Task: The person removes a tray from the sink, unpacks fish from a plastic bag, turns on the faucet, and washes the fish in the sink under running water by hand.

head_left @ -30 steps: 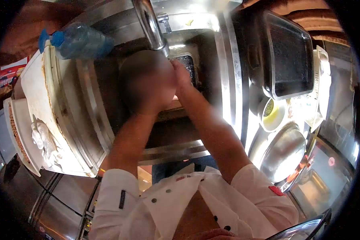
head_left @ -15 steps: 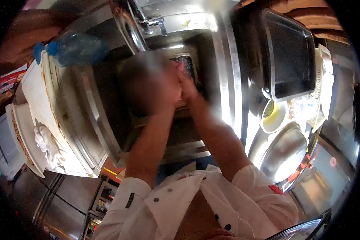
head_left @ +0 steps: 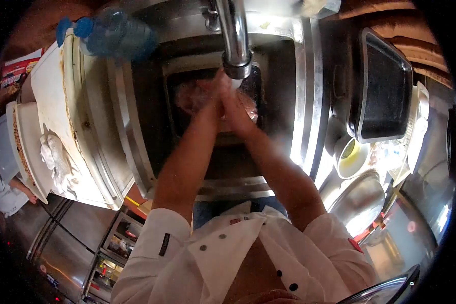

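Observation:
My left hand (head_left: 215, 96) and my right hand (head_left: 233, 107) are pressed close together under the metal faucet (head_left: 236, 55), above the sink (head_left: 207, 167). The spout covers part of the fingers and the rest are blurred, so how far they are closed is hidden. Beneath my hands, a dark tray (head_left: 172, 119) rests in the sink with pinkish raw meat (head_left: 190, 96) in it. More of the meat shows to the right of my right hand. Whether either hand grips a piece cannot be made out.
Left of the sink are a large blue water bottle (head_left: 121, 33) and a white board (head_left: 50, 91) with a crumpled cloth (head_left: 58, 162). To the right stand a black pan (head_left: 385, 91), a white bowl (head_left: 352, 157) and a metal bowl (head_left: 359, 195). Another person's hand (head_left: 28, 192) shows at far left.
The view has shifted, and the faucet spout now appears over my hands. The blurred patch that covered them is gone, so the meat shows. Another person's hand and sleeve have appeared at far left.

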A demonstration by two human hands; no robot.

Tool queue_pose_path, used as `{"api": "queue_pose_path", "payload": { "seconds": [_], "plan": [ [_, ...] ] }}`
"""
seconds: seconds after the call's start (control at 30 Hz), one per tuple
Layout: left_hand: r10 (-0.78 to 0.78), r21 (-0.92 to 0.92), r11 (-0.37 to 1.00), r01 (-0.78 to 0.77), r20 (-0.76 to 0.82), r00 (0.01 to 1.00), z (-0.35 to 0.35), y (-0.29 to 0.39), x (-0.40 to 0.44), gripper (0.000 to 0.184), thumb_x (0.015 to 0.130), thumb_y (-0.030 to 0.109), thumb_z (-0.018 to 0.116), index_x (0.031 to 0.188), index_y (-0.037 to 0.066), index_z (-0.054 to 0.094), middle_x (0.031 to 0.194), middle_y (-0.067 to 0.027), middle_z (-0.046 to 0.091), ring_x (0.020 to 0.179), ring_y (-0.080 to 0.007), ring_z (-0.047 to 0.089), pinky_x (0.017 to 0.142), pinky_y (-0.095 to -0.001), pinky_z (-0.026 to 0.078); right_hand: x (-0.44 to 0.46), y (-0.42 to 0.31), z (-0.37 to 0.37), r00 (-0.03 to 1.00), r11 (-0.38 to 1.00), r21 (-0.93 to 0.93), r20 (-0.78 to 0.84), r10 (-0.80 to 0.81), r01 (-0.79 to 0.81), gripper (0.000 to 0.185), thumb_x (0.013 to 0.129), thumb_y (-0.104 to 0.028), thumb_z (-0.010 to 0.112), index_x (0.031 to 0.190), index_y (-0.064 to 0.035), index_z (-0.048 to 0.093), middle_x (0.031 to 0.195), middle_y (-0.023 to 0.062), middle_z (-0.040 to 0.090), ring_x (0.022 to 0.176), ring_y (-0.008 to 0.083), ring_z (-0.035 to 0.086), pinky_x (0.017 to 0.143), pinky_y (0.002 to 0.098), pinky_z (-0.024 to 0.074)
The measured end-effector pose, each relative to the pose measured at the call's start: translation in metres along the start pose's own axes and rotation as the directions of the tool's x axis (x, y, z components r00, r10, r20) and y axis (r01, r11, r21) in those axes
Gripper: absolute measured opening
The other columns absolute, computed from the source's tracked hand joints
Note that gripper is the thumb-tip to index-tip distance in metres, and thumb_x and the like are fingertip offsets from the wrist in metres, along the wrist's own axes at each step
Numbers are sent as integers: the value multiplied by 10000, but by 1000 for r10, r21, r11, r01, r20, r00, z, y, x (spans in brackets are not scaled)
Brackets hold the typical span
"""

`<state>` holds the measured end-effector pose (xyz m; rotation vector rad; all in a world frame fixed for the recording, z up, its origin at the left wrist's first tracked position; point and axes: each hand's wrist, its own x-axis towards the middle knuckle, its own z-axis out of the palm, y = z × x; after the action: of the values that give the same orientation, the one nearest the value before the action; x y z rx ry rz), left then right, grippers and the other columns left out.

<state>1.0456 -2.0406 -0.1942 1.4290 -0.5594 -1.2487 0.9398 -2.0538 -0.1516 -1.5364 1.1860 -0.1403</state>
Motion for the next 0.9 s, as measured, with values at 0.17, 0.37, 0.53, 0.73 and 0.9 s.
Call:
{"api": "queue_pose_path", "payload": {
  "seconds": [0.17,0.37,0.53,0.73,0.9],
  "plan": [
    [-203,-441,886,142,-94,975,8,-18,-10,506,915,267,581,1363,74,449,1388,-178,451,1236,-296,455,1034,-427,379,43,25,23,977,984,-89,163,-136,151,446,946,-393,507,1158,-6,573,1077,164,647,915,350,622,868,399,482],
    [-204,-8,979,204,-19,979,0,-22,-41,470,886,236,598,1321,95,490,1333,-165,503,1167,-286,496,1005,-419,391,59,46,27,850,455,735,324,416,-503,304,887,-272,615,1072,-31,617,969,107,663,903,310,623,817,418,496],
    [93,683,723,-103,51,994,-27,-85,-82,468,857,240,618,1305,136,529,1380,-132,483,1242,-331,445,1034,-511,344,42,63,7,999,955,-292,-26,45,-50,391,859,-282,620,1074,44,595,1001,245,642,938,424,603,835,475,483],
    [231,909,351,-224,148,962,-33,-169,-79,612,847,335,610,1414,192,429,1561,-114,235,1414,-410,197,1096,-643,177,4,50,-5,959,923,-297,212,-186,245,476,851,-259,629,1205,46,538,1187,265,560,1131,403,517,977,439,426],
    [-35,987,144,68,-64,997,7,-151,-49,693,855,400,597,1478,254,331,1581,-84,186,1432,-383,163,1097,-637,206,-5,110,2,941,651,-679,232,-246,338,395,847,-130,589,1219,-5,539,1226,218,554,1194,344,492,1010,406,412]
  ]
}}
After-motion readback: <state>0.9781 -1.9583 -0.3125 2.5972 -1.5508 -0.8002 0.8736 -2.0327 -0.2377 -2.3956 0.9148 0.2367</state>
